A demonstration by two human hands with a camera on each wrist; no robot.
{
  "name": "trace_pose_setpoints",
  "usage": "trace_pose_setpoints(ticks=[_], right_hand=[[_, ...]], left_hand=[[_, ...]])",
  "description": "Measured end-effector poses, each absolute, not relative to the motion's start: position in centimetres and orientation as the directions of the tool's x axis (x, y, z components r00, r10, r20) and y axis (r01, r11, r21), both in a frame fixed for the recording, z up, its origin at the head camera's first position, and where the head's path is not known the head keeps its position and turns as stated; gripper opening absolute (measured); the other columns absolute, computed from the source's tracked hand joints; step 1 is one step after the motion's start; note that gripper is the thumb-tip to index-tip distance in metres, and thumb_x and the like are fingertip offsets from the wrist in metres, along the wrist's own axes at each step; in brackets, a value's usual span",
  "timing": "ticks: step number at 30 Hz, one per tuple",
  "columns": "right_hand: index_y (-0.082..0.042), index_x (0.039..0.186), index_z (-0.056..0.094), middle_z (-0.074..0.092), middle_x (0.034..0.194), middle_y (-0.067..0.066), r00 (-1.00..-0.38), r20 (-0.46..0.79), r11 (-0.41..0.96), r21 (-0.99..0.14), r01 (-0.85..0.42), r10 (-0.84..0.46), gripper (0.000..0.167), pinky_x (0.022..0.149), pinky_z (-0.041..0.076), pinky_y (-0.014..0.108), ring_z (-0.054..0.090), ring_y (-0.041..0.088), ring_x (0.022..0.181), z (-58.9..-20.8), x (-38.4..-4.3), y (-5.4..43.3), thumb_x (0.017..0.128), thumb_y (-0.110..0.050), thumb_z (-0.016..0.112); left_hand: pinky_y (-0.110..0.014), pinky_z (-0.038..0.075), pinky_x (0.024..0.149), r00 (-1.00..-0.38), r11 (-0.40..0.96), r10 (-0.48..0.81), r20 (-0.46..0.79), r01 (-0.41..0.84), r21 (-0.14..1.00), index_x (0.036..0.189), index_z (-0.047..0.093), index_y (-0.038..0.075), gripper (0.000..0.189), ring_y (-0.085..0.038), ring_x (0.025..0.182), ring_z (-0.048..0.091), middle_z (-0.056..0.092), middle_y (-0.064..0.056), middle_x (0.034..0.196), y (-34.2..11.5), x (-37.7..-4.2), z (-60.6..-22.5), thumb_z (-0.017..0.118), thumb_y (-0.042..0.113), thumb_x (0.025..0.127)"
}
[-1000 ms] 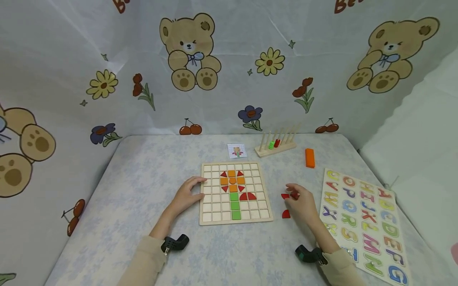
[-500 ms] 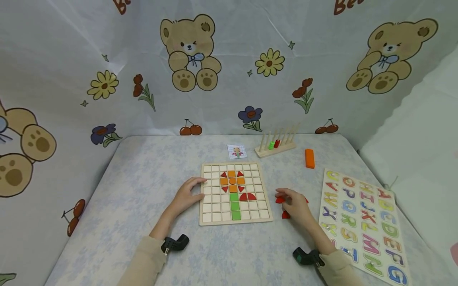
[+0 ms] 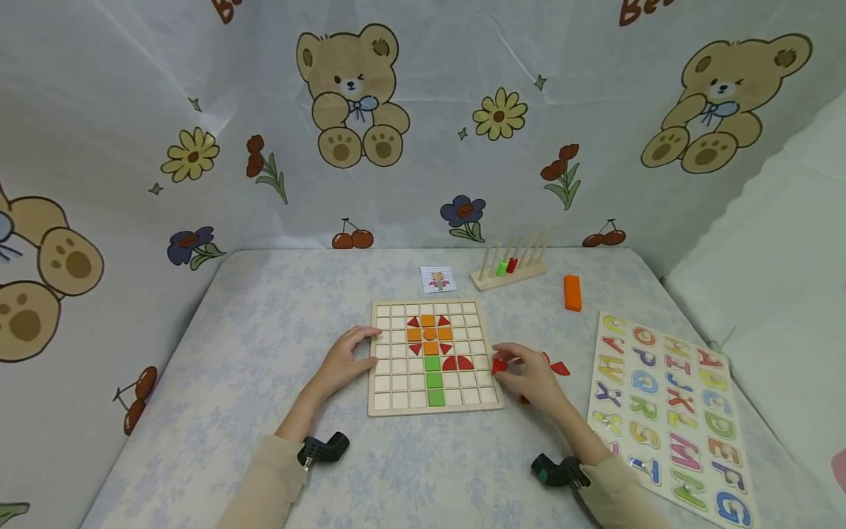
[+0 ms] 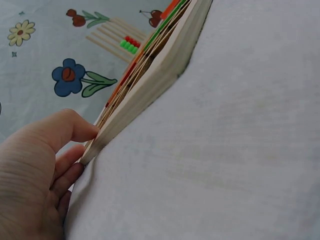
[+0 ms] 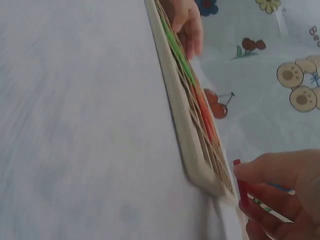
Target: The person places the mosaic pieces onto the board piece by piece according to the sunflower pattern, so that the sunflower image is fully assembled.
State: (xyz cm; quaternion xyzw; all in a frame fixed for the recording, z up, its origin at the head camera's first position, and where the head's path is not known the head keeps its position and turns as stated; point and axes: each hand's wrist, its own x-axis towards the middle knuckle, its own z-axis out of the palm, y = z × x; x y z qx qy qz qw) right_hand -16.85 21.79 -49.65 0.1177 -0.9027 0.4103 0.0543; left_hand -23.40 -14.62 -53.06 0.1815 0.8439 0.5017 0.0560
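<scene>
My left hand (image 3: 345, 361) touches the left edge of a wooden grid board (image 3: 390, 410), thumb and fingers spaced along its frame. My right hand (image 3: 532, 376) pinches a small red tile (image 3: 499, 365) just off the board's right edge; in the right wrist view this red tile (image 5: 241, 182) shows edge-on between thumb and fingers. On the board lie orange squares (image 3: 428, 321), green squares (image 3: 433, 380), red triangles (image 3: 443, 321) and two red quarter-circle tiles (image 3: 465, 362). Another red tile (image 3: 560, 368) lies right of my right hand, and one (image 3: 523, 400) is partly hidden beneath it.
A pattern card (image 3: 438, 279) lies behind the board. Farther back right stand a peg rack (image 3: 509, 276) with green and red beads and an orange block (image 3: 572, 292). An alphabet board (image 3: 667, 411) covers the table's right side.
My right hand has gathered up a red tile and moved left with it to the board's right edge. Red tiles behind it have come into view. My left hand stays put.
</scene>
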Motion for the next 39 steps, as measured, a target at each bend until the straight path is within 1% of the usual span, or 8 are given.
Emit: trace_pose_setpoints(ticks=[4, 9, 14, 19, 27, 30, 34, 39], right_hand=[[0.003, 0.122, 0.066, 0.073, 0.107, 0.013, -0.941, 0.174, 0.585, -0.746, -0.318, -0.289, 0.040, 0.087, 0.056, 0.041, 0.066, 0.028, 0.097, -49.2, -17.2, 19.1, 0.083, 0.002, 0.075], [0.002, 0.120, 0.067, 0.073, 0.108, 0.011, -0.908, 0.150, 0.546, -0.756, -0.360, -0.392, 0.037, 0.085, 0.057, 0.029, 0.065, 0.024, 0.097, -49.4, -17.3, 16.7, 0.083, 0.007, 0.069], [0.003, 0.118, 0.069, 0.072, 0.103, 0.009, -0.900, 0.179, 0.537, -0.750, -0.386, -0.397, 0.038, 0.084, 0.054, 0.026, 0.062, 0.023, 0.095, -49.6, -17.0, 15.8, 0.080, 0.010, 0.066], [0.002, 0.119, 0.068, 0.072, 0.104, 0.010, -0.902, 0.180, 0.524, -0.762, -0.380, -0.393, 0.038, 0.088, 0.054, 0.027, 0.063, 0.025, 0.097, -49.9, -16.8, 15.4, 0.082, 0.010, 0.067], [0.004, 0.119, 0.067, 0.072, 0.106, 0.013, -0.899, 0.211, 0.496, -0.774, -0.393, -0.383, 0.035, 0.090, 0.057, 0.035, 0.067, 0.029, 0.100, -50.4, -16.7, 15.0, 0.084, 0.011, 0.067], [0.004, 0.117, 0.067, 0.072, 0.107, 0.016, -0.918, 0.229, 0.501, -0.781, -0.372, -0.325, 0.033, 0.086, 0.059, 0.037, 0.068, 0.031, 0.097, -50.2, -16.9, 15.6, 0.085, 0.011, 0.067], [0.006, 0.115, 0.068, 0.072, 0.104, 0.019, -0.954, 0.263, 0.587, -0.754, -0.296, -0.144, 0.031, 0.082, 0.058, 0.043, 0.067, 0.032, 0.095, -49.8, -17.2, 18.0, 0.084, 0.009, 0.068], [0.009, 0.117, 0.066, 0.068, 0.110, 0.025, -0.964, 0.241, 0.716, -0.692, -0.091, 0.110, 0.035, 0.084, 0.052, 0.049, 0.061, 0.036, 0.097, -49.8, -17.2, 22.4, 0.082, 0.006, 0.068]], left_hand=[[-0.055, 0.033, 0.117, -0.928, 0.427, 0.363, 0.084, 0.246, 0.870, 0.137, 0.058, 0.012, 0.049, -0.034, 0.142, 0.040, 0.053, -0.011, 0.144, -14.6, -23.4, -53.1, 0.072, 0.012, 0.090], [-0.055, 0.034, 0.117, -0.924, 0.422, 0.374, 0.081, 0.248, 0.872, 0.138, 0.058, 0.013, 0.049, -0.034, 0.142, 0.040, 0.052, -0.011, 0.145, -14.3, -23.4, -53.0, 0.072, 0.013, 0.091], [-0.054, 0.033, 0.118, -0.920, 0.418, 0.382, 0.090, 0.259, 0.871, 0.138, 0.058, 0.013, 0.049, -0.033, 0.143, 0.040, 0.052, -0.010, 0.145, -14.2, -23.4, -53.0, 0.071, 0.012, 0.091], [-0.056, 0.033, 0.117, -0.919, 0.412, 0.380, 0.100, 0.265, 0.872, 0.137, 0.058, 0.012, 0.049, -0.035, 0.142, 0.040, 0.052, -0.012, 0.145, -14.2, -23.4, -53.0, 0.071, 0.011, 0.090], [-0.055, 0.033, 0.117, -0.923, 0.419, 0.374, 0.090, 0.255, 0.871, 0.138, 0.058, 0.012, 0.049, -0.034, 0.142, 0.040, 0.052, -0.011, 0.144, -14.5, -23.2, -52.9, 0.071, 0.012, 0.091], [-0.056, 0.034, 0.117, -0.921, 0.415, 0.376, 0.097, 0.261, 0.872, 0.138, 0.058, 0.012, 0.048, -0.035, 0.142, 0.040, 0.053, -0.012, 0.144, -14.5, -23.2, -52.9, 0.071, 0.012, 0.091], [-0.055, 0.033, 0.117, -0.922, 0.410, 0.373, 0.100, 0.261, 0.874, 0.137, 0.058, 0.012, 0.048, -0.035, 0.142, 0.040, 0.053, -0.011, 0.143, -14.6, -23.3, -53.0, 0.071, 0.011, 0.091], [-0.055, 0.033, 0.118, -0.923, 0.408, 0.372, 0.102, 0.261, 0.875, 0.137, 0.058, 0.012, 0.049, -0.034, 0.142, 0.040, 0.053, -0.011, 0.143, -14.6, -23.3, -53.1, 0.072, 0.011, 0.090]])
